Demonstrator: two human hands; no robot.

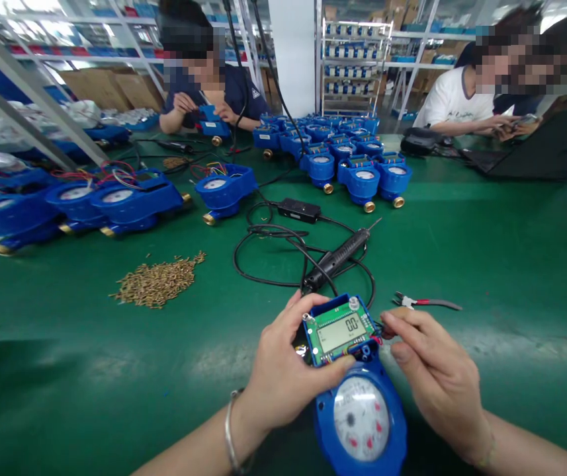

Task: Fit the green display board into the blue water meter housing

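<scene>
A blue water meter with a round white dial sits on the green table right in front of me. Its open top box holds a green circuit board with an LCD screen. My left hand grips the left side of that box, thumb lying along the board's lower edge. My right hand is at the box's right edge, fingertips pinched at the small wires there. What those fingertips hold is too small to make out.
A black electric screwdriver with coiled cable lies just beyond the meter; red-handled cutters lie to the right. A heap of brass screws lies to the left. Blue meters crowd the far table. Other people work across it.
</scene>
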